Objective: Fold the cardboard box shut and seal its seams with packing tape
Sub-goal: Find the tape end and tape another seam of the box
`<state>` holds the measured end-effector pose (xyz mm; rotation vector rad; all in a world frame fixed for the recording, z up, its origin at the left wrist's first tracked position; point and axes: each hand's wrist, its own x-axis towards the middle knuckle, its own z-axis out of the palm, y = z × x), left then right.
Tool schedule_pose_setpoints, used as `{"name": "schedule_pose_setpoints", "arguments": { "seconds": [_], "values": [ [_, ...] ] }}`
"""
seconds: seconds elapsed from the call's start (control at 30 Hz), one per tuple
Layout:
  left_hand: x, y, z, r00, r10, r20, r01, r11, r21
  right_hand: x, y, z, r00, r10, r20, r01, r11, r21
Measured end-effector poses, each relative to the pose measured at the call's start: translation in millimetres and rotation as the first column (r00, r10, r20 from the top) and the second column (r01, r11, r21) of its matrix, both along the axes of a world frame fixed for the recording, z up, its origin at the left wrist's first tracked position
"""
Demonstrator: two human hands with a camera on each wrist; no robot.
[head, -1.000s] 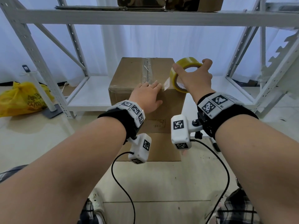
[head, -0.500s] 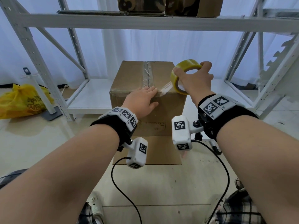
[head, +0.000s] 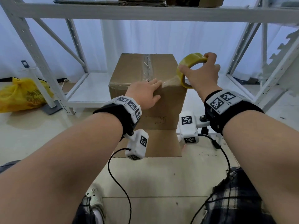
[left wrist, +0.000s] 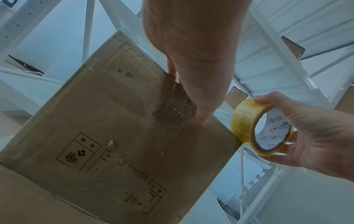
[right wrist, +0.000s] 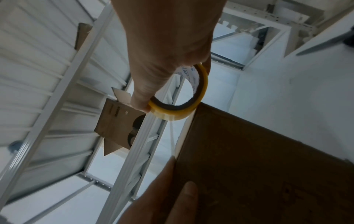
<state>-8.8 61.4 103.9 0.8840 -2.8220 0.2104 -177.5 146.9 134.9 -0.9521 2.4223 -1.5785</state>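
A closed brown cardboard box (head: 129,70) stands on another box on the floor, its top centre seam covered with clear tape. My left hand (head: 145,92) lies flat over the near top edge, fingers pressing the tape end onto the box (left wrist: 118,124). My right hand (head: 202,73) grips a yellow tape roll (head: 189,65) at the box's near right corner, thumb on one side and fingers over the rim. A clear strip (head: 169,81) runs from the roll to my left fingers. The roll (left wrist: 249,125) shows beside the corner, and in the right wrist view the roll (right wrist: 184,109) touches the box edge (right wrist: 249,151).
White metal shelving (head: 145,12) surrounds the box, with a low shelf (head: 90,91) behind it and cardboard on the top shelf. A yellow plastic bag (head: 21,96) lies at the left by a post. Wrist camera cables (head: 119,183) hang near my legs.
My right hand has pulled the roll rightward along the near top edge to the right corner, drawing out tape. My left hand slid slightly left and stays pressing the tape end.
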Motion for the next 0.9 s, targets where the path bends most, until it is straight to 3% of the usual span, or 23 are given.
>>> {"name": "schedule_pose_setpoints", "arguments": {
  "seconds": [0.17, 0.3, 0.47, 0.57, 0.8, 0.9],
  "values": [
    [-30.4, 13.2, 13.1, 0.988, 0.066, 0.141, -0.058, 0.997, -0.056, -4.2, -3.7, 1.0, 0.998, 0.049, -0.034, -0.048, 0.998, 0.033],
    [-39.1, 9.4, 15.3, 0.984, 0.058, 0.171, -0.046, 0.996, -0.071, -4.3, -7.0, -1.3, 0.999, 0.051, -0.019, -0.051, 0.998, 0.025],
    [-34.2, 0.5, -1.8, 0.997, -0.042, 0.06, 0.04, 0.999, 0.035, -2.5, -6.7, -1.8, 0.981, 0.068, 0.184, -0.058, 0.996, -0.061],
    [-35.0, -3.3, -8.1, 0.998, -0.066, -0.001, 0.066, 0.994, 0.083, -0.2, -4.4, -0.8, 0.972, 0.068, 0.224, -0.051, 0.995, -0.08],
    [-32.5, -4.2, -8.2, 0.997, -0.065, -0.032, 0.068, 0.993, 0.102, -3.1, -0.6, 8.0, 0.991, 0.047, 0.128, -0.027, 0.988, -0.151],
    [-32.2, -3.3, -7.9, 0.997, -0.062, -0.041, 0.066, 0.992, 0.106, -5.4, 3.1, 5.0, 0.985, -0.001, 0.172, 0.026, 0.989, -0.147]
  ]
}}
